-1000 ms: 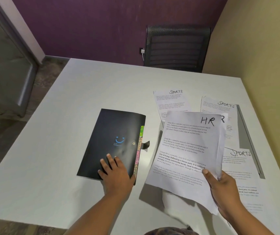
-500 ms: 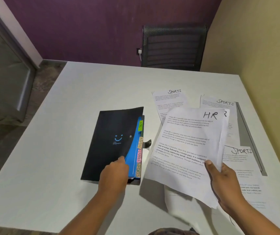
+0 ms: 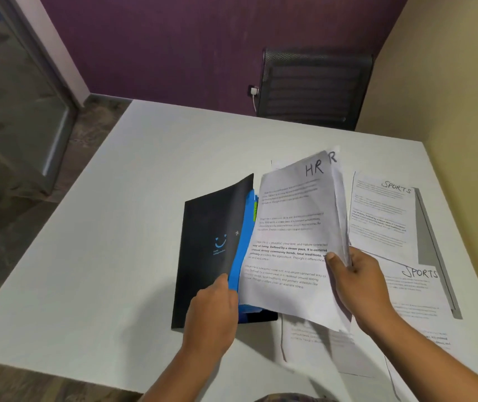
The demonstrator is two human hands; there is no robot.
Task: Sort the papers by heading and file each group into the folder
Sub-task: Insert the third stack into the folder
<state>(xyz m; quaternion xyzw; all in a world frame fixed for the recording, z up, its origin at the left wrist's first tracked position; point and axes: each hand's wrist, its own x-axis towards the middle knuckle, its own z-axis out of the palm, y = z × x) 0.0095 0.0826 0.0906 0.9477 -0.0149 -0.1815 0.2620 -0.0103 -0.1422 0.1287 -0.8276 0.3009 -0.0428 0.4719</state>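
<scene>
Fingertips of the left hand (image 3: pixel 214 306) are concealed behind the raised cover of the black folder (image 3: pixel 209 256), and the HR papers (image 3: pixel 293 242) mask most of its interior. The heading of the sheet (image 3: pixel 319 346) beneath those papers is covered. Printed body text on all pages is too blurred to read.

White tabletop (image 3: pixel 145 227) fills middle. Purple wall (image 3: pixel 174 39) behind, beige wall (image 3: pixel 449 82) along right edge. Black mesh chair (image 3: pixel 316 88) at far edge. White plug (image 3: pixel 253 90) with cable on purple wall. Metal-framed glass partition (image 3: pixel 9 111) left. Wood-look floor (image 3: pixel 14 242).
</scene>
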